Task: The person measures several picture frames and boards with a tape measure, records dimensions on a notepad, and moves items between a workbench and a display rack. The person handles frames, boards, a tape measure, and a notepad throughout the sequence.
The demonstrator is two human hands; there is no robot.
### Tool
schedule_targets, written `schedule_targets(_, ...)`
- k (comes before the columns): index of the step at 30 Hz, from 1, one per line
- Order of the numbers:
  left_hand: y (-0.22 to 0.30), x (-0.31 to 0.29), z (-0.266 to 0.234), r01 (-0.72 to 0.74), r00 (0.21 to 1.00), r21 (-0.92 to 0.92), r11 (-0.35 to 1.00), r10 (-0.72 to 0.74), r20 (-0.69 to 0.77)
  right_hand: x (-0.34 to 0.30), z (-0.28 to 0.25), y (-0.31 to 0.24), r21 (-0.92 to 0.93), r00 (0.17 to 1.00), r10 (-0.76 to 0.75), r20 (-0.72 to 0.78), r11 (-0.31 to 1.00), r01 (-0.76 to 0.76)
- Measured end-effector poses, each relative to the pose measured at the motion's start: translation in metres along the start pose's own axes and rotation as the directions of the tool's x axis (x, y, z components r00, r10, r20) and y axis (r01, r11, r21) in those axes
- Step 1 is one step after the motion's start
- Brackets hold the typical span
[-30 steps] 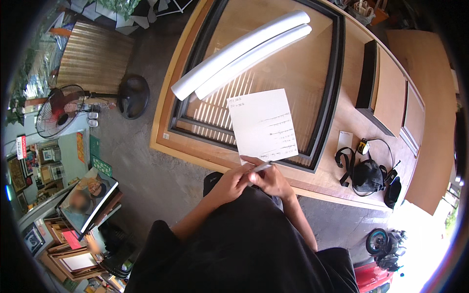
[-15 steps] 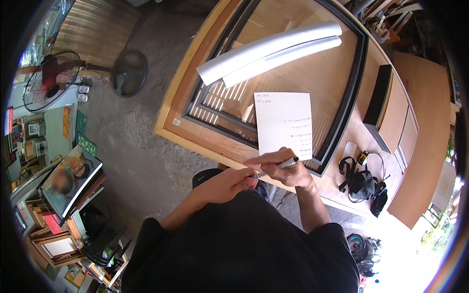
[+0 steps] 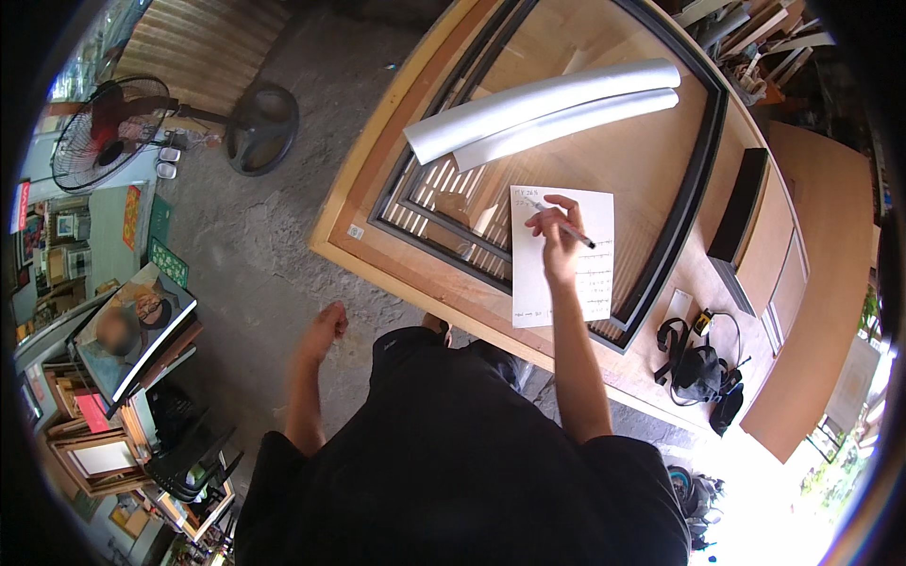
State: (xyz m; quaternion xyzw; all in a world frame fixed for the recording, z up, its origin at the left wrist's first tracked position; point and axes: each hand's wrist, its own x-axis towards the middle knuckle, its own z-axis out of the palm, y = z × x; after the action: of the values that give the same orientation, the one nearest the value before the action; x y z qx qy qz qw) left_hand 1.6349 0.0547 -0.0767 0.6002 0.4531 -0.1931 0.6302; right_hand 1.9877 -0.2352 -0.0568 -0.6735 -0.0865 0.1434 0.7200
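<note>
My right hand (image 3: 559, 241) grips a slim pen (image 3: 578, 235) with a dark rear end, its tip near the handwritten lines at the top left of a white sheet of paper (image 3: 533, 292). The sheet lies on dark-framed panels (image 3: 672, 241) on the worktable. Off the table to the left, my left hand (image 3: 327, 324) hangs low with its fingers curled closed. Whatever is inside those fingers, if anything, is hidden.
Two silvery-white rolls (image 3: 557, 106) lie across the panels beyond the paper. To the right are a black pouch with straps (image 3: 698, 368), a tape measure (image 3: 702, 322) and a black-sided block (image 3: 739, 208). A floor fan (image 3: 111, 132) stands at the left.
Both hands were together at the pen by the table's near edge. They have parted: my right hand carried the pen up over the paper, while my left dropped away leftward.
</note>
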Motion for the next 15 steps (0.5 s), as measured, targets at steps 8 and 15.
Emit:
schedule_targets(8,-0.177,-0.009,0.046,0.026,0.997,0.281,0.959,-0.047,0.069,-0.005,0.005,0.014,-0.254,0.999,-0.01,-0.04,0.967,-0.001)
schedule_targets(15,-0.158,-0.001,0.051,0.276,0.961,0.109,0.955,-0.278,0.006,-0.004,0.01,0.011,-0.353,0.999,0.006,-0.054,0.935,-0.025)
